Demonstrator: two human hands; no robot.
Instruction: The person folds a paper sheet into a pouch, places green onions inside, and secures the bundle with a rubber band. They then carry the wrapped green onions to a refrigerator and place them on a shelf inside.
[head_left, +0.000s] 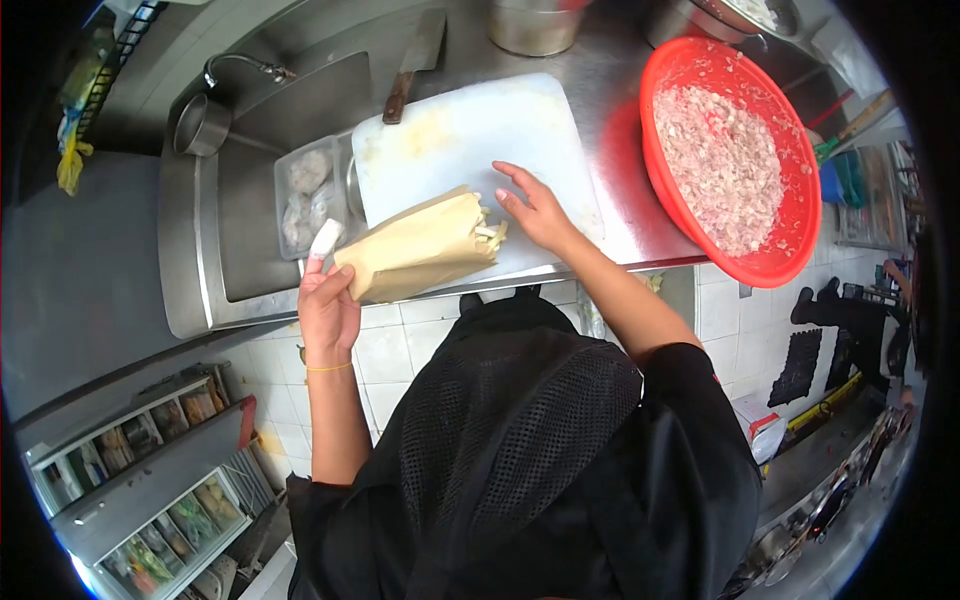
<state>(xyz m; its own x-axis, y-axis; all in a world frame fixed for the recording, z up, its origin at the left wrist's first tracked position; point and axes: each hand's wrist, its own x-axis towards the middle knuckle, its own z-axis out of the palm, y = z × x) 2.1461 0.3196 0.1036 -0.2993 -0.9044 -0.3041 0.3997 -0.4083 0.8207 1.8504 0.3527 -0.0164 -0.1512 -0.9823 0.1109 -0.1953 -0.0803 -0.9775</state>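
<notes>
My left hand [330,305] grips the closed end of a brown paper bag [415,250]; one of its fingers is wrapped in white. Pale, stick-like pieces [488,232] show at the bag's mouth, though their kind is hard to make out. The bag lies across the near edge of a white cutting board [480,130]. My right hand [538,212] is over the board beside the bag's mouth, fingers apart and holding nothing. At the board's far left corner rests a cleaver [412,70] with a wooden handle.
A red basin [660,165] of minced pale pink food [725,165] sits at the counter's right. Left of the board is a sink [255,235] with a clear container [285,165] of wrapped lumps. A metal pot [535,30] stands behind. Another person [850,320] is at far right.
</notes>
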